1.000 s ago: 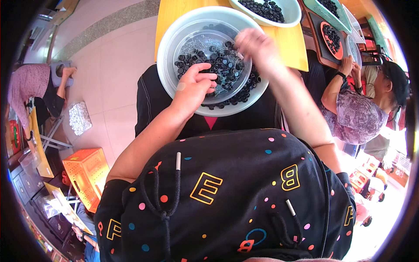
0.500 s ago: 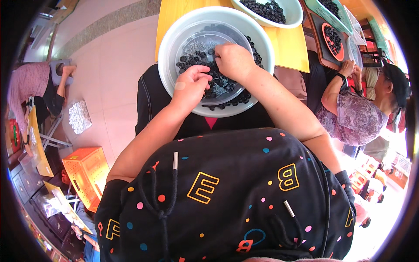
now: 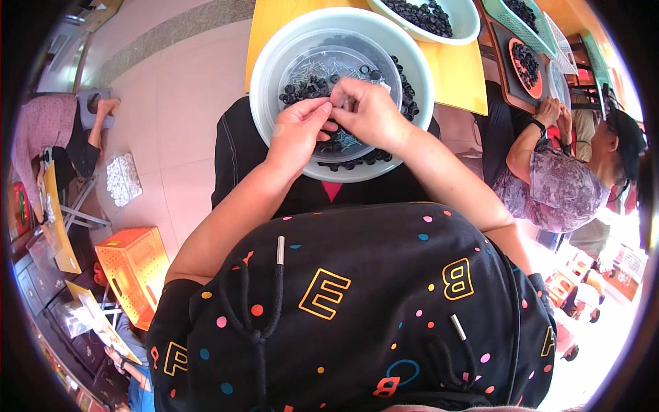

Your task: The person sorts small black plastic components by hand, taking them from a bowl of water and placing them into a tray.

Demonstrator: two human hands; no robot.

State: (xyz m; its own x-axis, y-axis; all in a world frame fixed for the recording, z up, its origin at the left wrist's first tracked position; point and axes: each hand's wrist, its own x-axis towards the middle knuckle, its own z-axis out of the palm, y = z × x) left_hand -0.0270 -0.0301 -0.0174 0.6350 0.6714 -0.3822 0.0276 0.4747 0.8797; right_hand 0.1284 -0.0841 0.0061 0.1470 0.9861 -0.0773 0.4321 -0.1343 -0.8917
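Observation:
A clear plastic bowl (image 3: pixel 376 49) sits inside a large pale green basin (image 3: pixel 264 51) on my lap. Small black round caps (image 3: pixel 316 88) and a heap of thin silvery screws or pins (image 3: pixel 322 67) lie in the clear bowl. More black caps (image 3: pixel 408 96) fill the basin around it. Over the bowl, my left hand (image 3: pixel 300 128) and my right hand (image 3: pixel 371 113) meet fingertip to fingertip. Both pinch at the same spot. Whatever is between the fingers is too small and covered to name.
A yellow table (image 3: pixel 456 75) carries another pale basin (image 3: pixel 467 24) of black caps. To the right, a person (image 3: pixel 549 172) sits by an orange plate (image 3: pixel 527 86) of black parts. On the left are an orange crate (image 3: pixel 134 264) and a bag of white pieces (image 3: pixel 123 180).
My right hand has lifted out of the parts in the clear bowl and come to my left. The fingertips of both hands now meet.

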